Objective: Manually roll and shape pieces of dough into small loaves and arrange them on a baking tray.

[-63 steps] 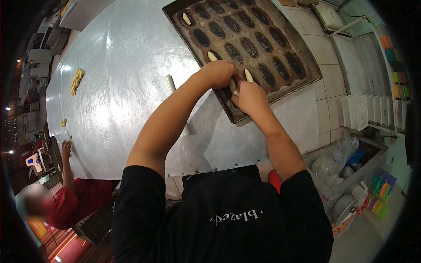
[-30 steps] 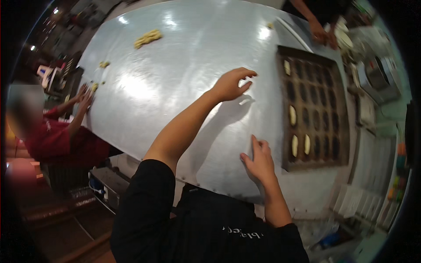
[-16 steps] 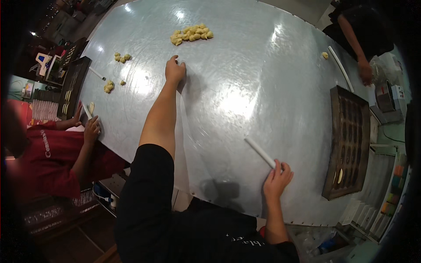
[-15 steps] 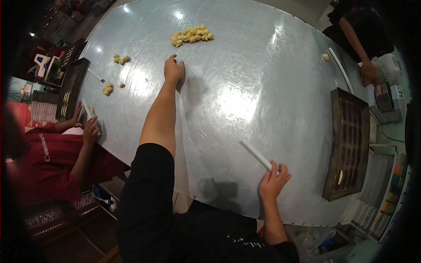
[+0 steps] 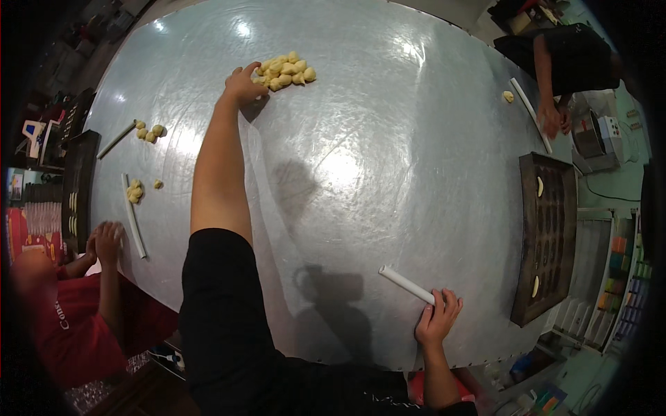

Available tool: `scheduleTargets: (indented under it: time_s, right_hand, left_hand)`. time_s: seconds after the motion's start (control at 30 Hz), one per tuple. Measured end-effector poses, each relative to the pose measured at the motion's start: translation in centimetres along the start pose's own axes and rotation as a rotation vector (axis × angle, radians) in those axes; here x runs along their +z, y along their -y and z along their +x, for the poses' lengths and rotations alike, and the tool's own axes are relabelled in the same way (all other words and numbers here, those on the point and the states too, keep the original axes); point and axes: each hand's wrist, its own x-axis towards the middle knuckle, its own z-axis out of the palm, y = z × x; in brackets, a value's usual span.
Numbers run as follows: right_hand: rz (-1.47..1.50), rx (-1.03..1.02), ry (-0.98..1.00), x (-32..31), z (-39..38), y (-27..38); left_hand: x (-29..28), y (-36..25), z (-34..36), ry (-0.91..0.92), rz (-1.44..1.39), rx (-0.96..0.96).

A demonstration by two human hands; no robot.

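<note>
At the far left of the metal table, my left hand (image 5: 243, 88) reaches the near left side of a cluster of pale yellow dough balls (image 5: 284, 72). Its fingers and thumb are apart, curving about the edge of the cluster. Close to me on the right, my right hand (image 5: 438, 319) has its fingers over the near end of a white rolling pin (image 5: 406, 283), which lies slanted on the table. How the palm meets the pin is hidden.
A dark moulded tray (image 5: 548, 239) with a few dough strips stands at the right. At left, a red-sleeved worker's hands (image 5: 104, 243) are near a pin (image 5: 134, 215) and small dough pieces (image 5: 134, 191). Another person's hands (image 5: 553, 119) are at far right beside another pin (image 5: 531, 114).
My left hand has come up to the dough cluster. My right hand stays on its pin. The red-sleeved worker's hands have left their pin, and a second dough strip shows in the right tray.
</note>
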Motion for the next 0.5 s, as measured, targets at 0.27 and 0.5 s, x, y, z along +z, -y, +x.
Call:
scheduleTargets:
  time_s: [0.27, 0.5]
  right_hand:
    - [-0.01, 0.023, 0.003, -0.2, 0.2, 0.1]
    - [-0.001, 0.023, -0.027, -0.5, 0.2, 0.0]
  left_hand:
    - [-1.0, -0.6, -0.5, -0.057, -0.015, 0.074]
    - [0.8, -1.2, -2.9, -0.279, -0.079, 0.077]
